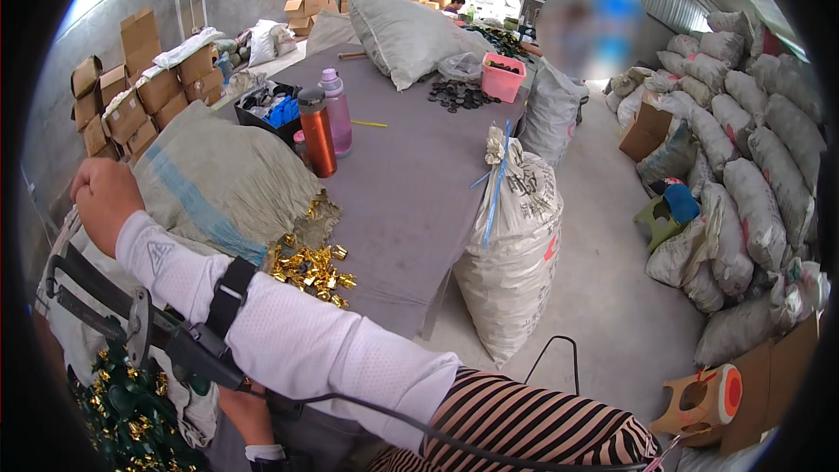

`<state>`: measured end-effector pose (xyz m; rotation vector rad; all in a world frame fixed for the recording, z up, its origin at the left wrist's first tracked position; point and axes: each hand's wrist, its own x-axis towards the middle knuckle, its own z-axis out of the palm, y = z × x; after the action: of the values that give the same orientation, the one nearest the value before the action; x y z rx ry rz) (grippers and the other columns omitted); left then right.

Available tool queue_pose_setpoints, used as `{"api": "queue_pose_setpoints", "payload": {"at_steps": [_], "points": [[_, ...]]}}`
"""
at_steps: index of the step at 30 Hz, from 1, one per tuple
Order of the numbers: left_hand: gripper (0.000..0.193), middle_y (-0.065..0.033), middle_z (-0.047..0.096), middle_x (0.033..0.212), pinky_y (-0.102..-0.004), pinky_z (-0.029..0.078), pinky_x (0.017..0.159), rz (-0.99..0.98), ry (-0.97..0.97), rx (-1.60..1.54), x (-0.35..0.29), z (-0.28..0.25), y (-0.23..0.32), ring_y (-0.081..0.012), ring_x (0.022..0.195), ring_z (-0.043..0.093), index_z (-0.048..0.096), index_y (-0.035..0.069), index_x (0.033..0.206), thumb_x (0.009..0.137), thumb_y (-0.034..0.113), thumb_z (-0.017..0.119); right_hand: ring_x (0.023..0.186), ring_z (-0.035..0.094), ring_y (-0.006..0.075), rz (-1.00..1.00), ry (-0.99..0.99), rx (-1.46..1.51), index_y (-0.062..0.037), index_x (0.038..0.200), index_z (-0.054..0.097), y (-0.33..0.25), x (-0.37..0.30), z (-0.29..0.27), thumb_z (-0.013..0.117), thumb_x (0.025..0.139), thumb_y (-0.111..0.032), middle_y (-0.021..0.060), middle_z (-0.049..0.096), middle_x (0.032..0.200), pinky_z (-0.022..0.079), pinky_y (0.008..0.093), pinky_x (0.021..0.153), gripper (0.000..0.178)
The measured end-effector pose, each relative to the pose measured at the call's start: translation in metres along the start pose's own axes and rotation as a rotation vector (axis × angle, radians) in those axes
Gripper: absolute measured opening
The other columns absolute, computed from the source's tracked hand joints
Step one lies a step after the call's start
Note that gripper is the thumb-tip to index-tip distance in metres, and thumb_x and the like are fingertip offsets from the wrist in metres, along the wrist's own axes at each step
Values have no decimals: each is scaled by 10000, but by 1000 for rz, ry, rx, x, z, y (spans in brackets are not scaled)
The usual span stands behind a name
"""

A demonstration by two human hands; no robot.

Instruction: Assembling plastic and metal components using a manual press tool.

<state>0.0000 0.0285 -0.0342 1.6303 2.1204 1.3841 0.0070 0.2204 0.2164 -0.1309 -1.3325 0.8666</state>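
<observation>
My right arm, in a striped and white sleeve, reaches across to the left. My right hand point(107, 201) is closed in a fist beside the upper edge of a pale sack point(65, 267), whose cloth rises to it. In that sack's opening lie dark green and gold pieces point(131, 415). My left hand point(248, 415) is low down, under my right forearm, near the pale cloth; its fingers are hidden. A black bracket point(197, 351) is strapped to my right forearm. Beyond it, a grey-beige sack point(214, 166) with a blue stripe spills shiny gold pieces point(310, 273) onto the table.
On the grey table point(402, 201) stand an orange bottle point(316, 135), a purple bottle point(336, 114), a black bin point(278, 127) and a pink basket point(502, 79). A tied white sack point(516, 253) stands by its right edge. Stacked sacks point(752, 140) line the right; people work far back.
</observation>
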Motion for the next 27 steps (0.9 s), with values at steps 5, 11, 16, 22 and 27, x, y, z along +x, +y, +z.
{"api": "queue_pose_setpoints", "payload": {"at_steps": [5, 11, 16, 22, 27], "points": [[434, -100, 618, 822, -321, 481, 687, -227, -2, -179, -11, -71, -37, -215, 722, 592, 559, -26, 1123, 732, 83, 713, 718, 633, 334, 30, -29, -28, 33, 710, 639, -9, -6, -4, 496, 747, -50, 201, 645, 726, 498, 379, 691, 169], [366, -207, 609, 694, -424, 447, 561, 32, -722, 502, -32, -135, 17, -350, 605, 585, 613, -22, 1039, 874, 299, 674, 719, 636, 326, 44, 1, -18, 31, 701, 636, -6, -2, -4, 496, 745, -47, 197, 642, 714, 497, 372, 696, 166], [356, -266, 605, 719, -485, 448, 576, 58, -725, 355, -46, -116, 6, -459, 671, 577, 602, -36, 967, 860, 294, 682, 739, 633, 330, 66, -35, 12, 18, 690, 641, 1, -4, 7, 516, 739, -67, 201, 638, 724, 497, 385, 713, 159], [247, -202, 629, 678, -416, 486, 563, -150, -467, 363, -78, -176, -2, -381, 637, 636, 578, -3, 849, 740, 169, 718, 857, 604, 279, -701, -179, -579, -76, 760, 694, 62, 31, -9, 588, 765, -75, 141, 655, 844, 473, 395, 774, 105], [275, -193, 645, 737, -442, 503, 644, -668, -314, 517, -206, -280, -7, -385, 711, 642, 620, 20, 881, 761, 252, 706, 680, 611, 226, -463, -469, -723, -63, 930, 718, 30, 23, -43, 598, 817, -130, 96, 666, 809, 480, 348, 623, 178]]}}
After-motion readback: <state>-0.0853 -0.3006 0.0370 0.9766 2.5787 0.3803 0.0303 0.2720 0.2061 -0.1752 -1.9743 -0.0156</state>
